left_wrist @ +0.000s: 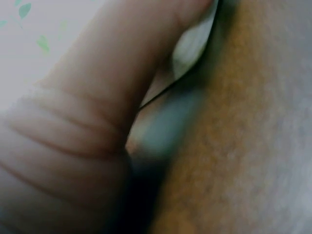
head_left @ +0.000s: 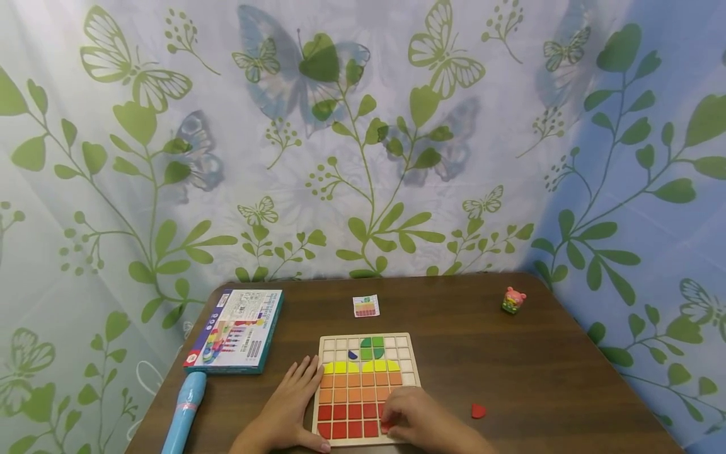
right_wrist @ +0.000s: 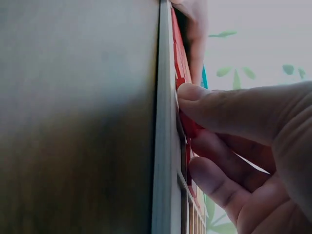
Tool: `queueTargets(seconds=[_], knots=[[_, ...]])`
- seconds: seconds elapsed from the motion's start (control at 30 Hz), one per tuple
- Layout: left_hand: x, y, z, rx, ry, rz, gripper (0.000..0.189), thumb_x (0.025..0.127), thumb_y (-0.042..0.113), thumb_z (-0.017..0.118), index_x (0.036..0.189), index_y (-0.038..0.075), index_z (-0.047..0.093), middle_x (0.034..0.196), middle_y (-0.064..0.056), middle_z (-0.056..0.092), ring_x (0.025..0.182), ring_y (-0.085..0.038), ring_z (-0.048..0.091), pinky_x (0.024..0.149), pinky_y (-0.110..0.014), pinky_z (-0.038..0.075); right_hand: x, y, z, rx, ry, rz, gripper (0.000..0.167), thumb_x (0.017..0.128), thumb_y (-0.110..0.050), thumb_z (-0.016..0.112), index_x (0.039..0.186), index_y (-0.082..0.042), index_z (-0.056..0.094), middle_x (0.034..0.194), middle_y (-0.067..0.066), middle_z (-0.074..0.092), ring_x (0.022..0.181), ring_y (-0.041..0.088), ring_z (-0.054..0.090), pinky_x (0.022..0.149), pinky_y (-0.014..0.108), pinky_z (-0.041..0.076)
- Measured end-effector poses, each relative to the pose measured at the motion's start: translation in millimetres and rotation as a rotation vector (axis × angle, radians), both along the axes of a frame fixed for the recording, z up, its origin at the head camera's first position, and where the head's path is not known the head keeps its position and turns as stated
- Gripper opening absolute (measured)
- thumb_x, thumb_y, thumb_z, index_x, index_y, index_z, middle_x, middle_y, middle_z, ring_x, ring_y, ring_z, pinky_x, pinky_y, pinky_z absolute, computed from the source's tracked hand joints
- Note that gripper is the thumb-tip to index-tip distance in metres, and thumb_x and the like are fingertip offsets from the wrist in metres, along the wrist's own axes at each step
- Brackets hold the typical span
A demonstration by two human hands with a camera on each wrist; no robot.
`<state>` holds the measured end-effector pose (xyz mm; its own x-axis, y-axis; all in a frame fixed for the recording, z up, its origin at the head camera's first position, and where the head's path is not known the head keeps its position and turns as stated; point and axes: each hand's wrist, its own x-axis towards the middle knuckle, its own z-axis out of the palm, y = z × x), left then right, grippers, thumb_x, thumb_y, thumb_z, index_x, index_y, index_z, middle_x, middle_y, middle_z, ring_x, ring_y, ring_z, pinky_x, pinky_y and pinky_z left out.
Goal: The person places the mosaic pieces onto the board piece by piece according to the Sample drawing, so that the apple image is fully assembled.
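Observation:
A wooden grid board [head_left: 403,354] lies on the table, its lower rows filled with red, orange and yellow tiles. Green tiles [head_left: 372,348] form a leaf-like patch near its top, beside a small dark blue piece [head_left: 353,355]. My left hand [head_left: 286,403] rests along the board's left edge, fingers spread and straight, thumb at the lower corner. At the lower right cells my right hand [head_left: 428,417] pinches a red tile [right_wrist: 188,123] between thumb and fingers, close over the grid. Blurred skin of the left hand [left_wrist: 92,97] fills much of the left wrist view.
A loose red rounded piece [head_left: 478,411] lies right of the board. Behind the board is a small pattern card [head_left: 365,306]. A flat box [head_left: 241,331] and a blue microphone-like toy [head_left: 186,413] lie at left. A pink-topped figurine [head_left: 513,301] stands at back right.

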<state>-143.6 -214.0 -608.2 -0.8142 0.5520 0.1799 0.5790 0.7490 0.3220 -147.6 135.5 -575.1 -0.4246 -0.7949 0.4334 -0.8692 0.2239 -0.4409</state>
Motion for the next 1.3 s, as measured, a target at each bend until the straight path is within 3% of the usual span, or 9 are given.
queueTargets(seconds=[0.2,0.4,0.5,0.67,0.73,0.83,1.03,1.17,1.3], knots=[[0.9,0.4,1.1,0.001,0.011,0.005,0.141,0.067,0.094,0.068,0.163,-0.002,0.033,0.17,-0.024,0.02,0.156,-0.044,0.017,0.121,-0.066,0.015,3.6,-3,-1.7,-0.015,-0.012,-0.04,0.017,0.084,-0.013,0.091,0.089,-0.02,0.077,0.09,-0.018,0.068,0.087,-0.005,0.06,0.081,0.018,0.05],[0.3,-0.3,-1.9,0.026,0.006,0.005,0.141,0.066,0.094,0.069,0.164,-0.001,0.032,0.171,-0.023,0.019,0.156,-0.043,0.015,0.122,-0.063,0.012,4.6,-4,-2.4,-0.019,-0.096,-0.081,0.018,0.082,-0.011,0.093,0.089,-0.021,0.079,0.089,-0.018,0.069,0.083,-0.004,0.059,0.075,0.017,0.049],[-0.4,-1.4,-4.3,0.049,0.029,-0.011,0.14,0.067,0.092,0.07,0.163,-0.002,0.033,0.17,-0.025,0.021,0.155,-0.046,0.018,0.124,-0.06,0.01,4.1,-3,-2.1,-0.026,-0.095,-0.085,0.02,0.081,-0.014,0.094,0.09,-0.022,0.078,0.09,-0.018,0.069,0.082,-0.002,0.059,0.075,0.016,0.049],[0.6,-1.5,-2.6,0.054,0.026,-0.017,0.139,0.068,0.092,0.071,0.163,-0.002,0.033,0.17,-0.025,0.021,0.155,-0.048,0.018,0.124,-0.06,0.009,2.3,6,0.9,-0.112,-0.098,-0.093,0.018,0.082,-0.014,0.093,0.092,-0.02,0.079,0.092,-0.014,0.072,0.082,0.004,0.064,0.07,0.019,0.054],[1.1,-1.1,-1.6,0.05,0.019,-0.012,0.139,0.067,0.092,0.071,0.163,-0.002,0.033,0.17,-0.025,0.021,0.155,-0.047,0.017,0.123,-0.062,0.012,0.9,15,5.0,-0.147,-0.115,-0.153,0.017,0.083,-0.013,0.091,0.092,-0.019,0.079,0.091,-0.012,0.072,0.08,0.007,0.064,0.065,0.022,0.055],[1.4,-0.5,-1.4,0.043,0.013,-0.005,0.14,0.067,0.093,0.07,0.163,-0.002,0.033,0.171,-0.023,0.02,0.156,-0.045,0.017,0.123,-0.062,0.012,-2.7,37,10.9,-0.156,-0.142,-0.323,0.015,0.085,-0.013,0.09,0.091,-0.019,0.078,0.091,-0.012,0.07,0.074,0.01,0.062,0.06,0.023,0.053],[0.0,-0.9,-5.3,0.045,0.033,-0.013,0.139,0.067,0.092,0.07,0.163,-0.001,0.033,0.17,-0.024,0.022,0.155,-0.047,0.019,0.126,-0.054,0.005,-6.1,88,8.8,-0.065,-0.172,-0.632,0.018,0.086,-0.023,0.091,0.097,-0.021,0.078,0.094,-0.015,0.066,0.081,0.009,0.061,0.067,0.027,0.054],[-1.6,-2.0,-9.0,0.048,0.05,-0.02,0.139,0.067,0.092,0.07,0.164,0.0,0.032,0.17,-0.024,0.021,0.155,-0.047,0.018,0.126,-0.051,0.002,-2.5,114,5.0,0.034,-0.218,-0.73,0.026,0.083,-0.035,0.092,0.094,-0.02,0.074,0.092,-0.011,0.062,0.081,0.01,0.057,0.069,0.028,0.054],[-2.5,-3.2,-11.5,0.046,0.059,-0.023,0.14,0.067,0.092,0.07,0.164,0.0,0.031,0.17,-0.024,0.021,0.155,-0.047,0.018,0.126,-0.043,-0.005,4.0,130,1.8,0.131,-0.288,-0.761,0.04,0.078,-0.043,0.094,0.087,-0.017,0.065,0.087,-0.006,0.055,0.077,0.012,0.051,0.065,0.029,0.049]])
